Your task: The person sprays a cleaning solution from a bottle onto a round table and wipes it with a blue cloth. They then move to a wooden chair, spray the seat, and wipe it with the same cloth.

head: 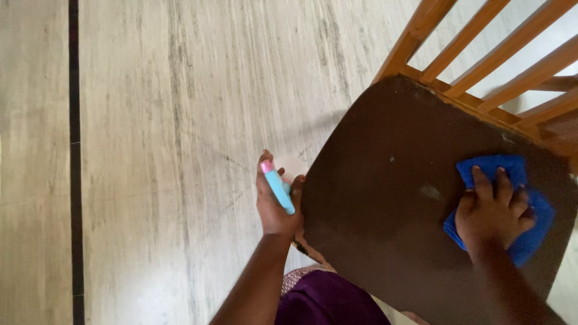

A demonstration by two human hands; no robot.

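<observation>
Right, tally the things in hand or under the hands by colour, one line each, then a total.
Blue: 1, the cloth pressed flat under the right hand.
Light blue with a pink top: 1, the spray bottle gripped in the left hand.
Dark brown: 1, the chair seat that the cloth lies on.
Total: 3
</observation>
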